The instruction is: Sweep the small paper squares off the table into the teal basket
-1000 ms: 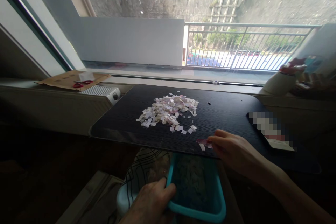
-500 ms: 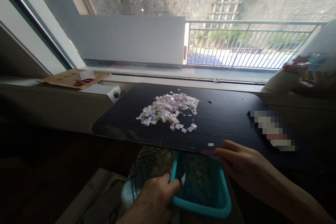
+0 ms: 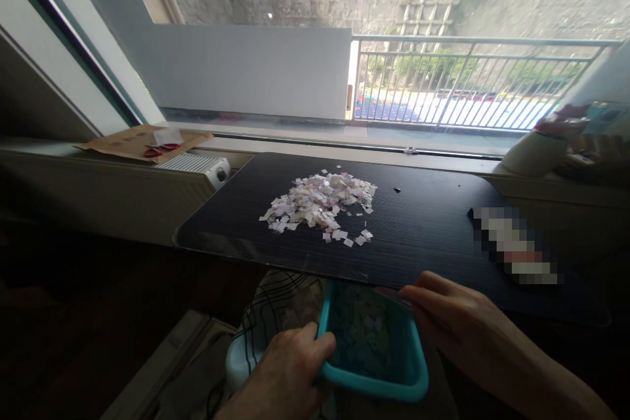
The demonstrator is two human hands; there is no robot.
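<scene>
My left hand is closed on the left rim of a teal plastic basket, thumb over the edge. Small paper squares lie inside, dim in the shade. The basket is held just below the near edge of the black tabletop. Between the fingers of my right hand is a thin purplish flat piece, at the table edge over the basket; its kind is unclear. Farther back on the tabletop rests a loose pile of small pale paper squares, several strays around its near side.
A blurred-out flat object lies on the table's right part. Red-handled scissors rest on a brown paper envelope at the left sill, near a white heater. A window with a railing is behind.
The lone paper square by the table's near edge is gone from the tabletop. A white scrap beside my left thumb is also gone. Both hands keep their grip; the view shifts slightly.
</scene>
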